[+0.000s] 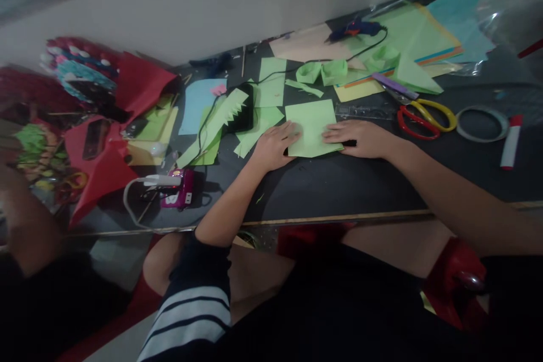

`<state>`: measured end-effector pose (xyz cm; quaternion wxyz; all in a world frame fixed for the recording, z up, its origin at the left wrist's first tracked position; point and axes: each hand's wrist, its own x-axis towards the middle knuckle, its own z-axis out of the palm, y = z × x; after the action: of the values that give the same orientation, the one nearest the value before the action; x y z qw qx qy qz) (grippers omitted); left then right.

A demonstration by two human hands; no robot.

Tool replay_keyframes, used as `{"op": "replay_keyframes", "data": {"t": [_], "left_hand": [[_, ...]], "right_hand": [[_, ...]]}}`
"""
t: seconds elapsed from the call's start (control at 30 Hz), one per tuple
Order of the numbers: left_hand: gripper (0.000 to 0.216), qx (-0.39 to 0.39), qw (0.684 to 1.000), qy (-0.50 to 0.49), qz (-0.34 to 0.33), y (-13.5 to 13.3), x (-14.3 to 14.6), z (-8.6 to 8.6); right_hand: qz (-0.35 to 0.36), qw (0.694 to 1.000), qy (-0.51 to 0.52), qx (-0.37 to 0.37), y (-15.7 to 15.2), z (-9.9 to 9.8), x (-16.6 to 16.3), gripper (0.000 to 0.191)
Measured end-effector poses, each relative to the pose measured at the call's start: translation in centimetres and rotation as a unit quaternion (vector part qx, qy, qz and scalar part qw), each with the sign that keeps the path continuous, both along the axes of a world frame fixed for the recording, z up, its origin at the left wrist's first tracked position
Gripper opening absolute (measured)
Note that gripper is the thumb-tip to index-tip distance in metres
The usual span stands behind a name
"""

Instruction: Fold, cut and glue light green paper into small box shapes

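Note:
A light green square of paper lies flat on the dark table in front of me. My left hand rests on its left edge, fingers laid flat on the sheet. My right hand presses on the right edge, fingers stretched toward the paper. A small dark object shows under my right fingers; I cannot make out what it is.
Scissors with red and yellow handles and a clear ruler lie to the right, then a tape ring and a glue stick. A blue glue gun and coloured paper stacks sit behind. Green scraps, red paper and a pink device crowd the left.

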<state>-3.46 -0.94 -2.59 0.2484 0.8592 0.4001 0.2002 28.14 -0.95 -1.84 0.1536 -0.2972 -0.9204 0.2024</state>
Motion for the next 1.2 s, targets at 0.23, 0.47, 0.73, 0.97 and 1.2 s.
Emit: {"op": "replay_keyframes", "data": {"t": [0.23,0.47,0.73,0.97,1.2], "left_hand": [[0.019,-0.021,0.999,-0.011,-0.031,-0.6,0.4,0.8],[0.057,-0.016,0.997,-0.004,-0.075,0.3,1.1,0.4],[0.048,-0.016,0.986,0.07,-0.149,1.1,0.8,-0.3],[0.056,0.002,0.984,0.095,-0.153,-0.1,1.1,-0.2],[0.06,0.015,0.987,0.029,-0.16,-0.2,1.7,0.2]], "right_hand": [[0.004,0.999,-0.021,0.031,-1.4,-0.6,0.8,0.057],[0.022,0.999,-0.043,0.022,-1.3,-1.4,0.3,0.065],[0.017,1.0,-0.008,-0.022,-1.4,-0.7,0.5,0.056],[-0.008,0.995,0.092,-0.024,-2.2,-0.3,1.1,0.04],[-0.101,0.982,0.156,0.014,1.0,-0.7,0.3,0.051]]}}
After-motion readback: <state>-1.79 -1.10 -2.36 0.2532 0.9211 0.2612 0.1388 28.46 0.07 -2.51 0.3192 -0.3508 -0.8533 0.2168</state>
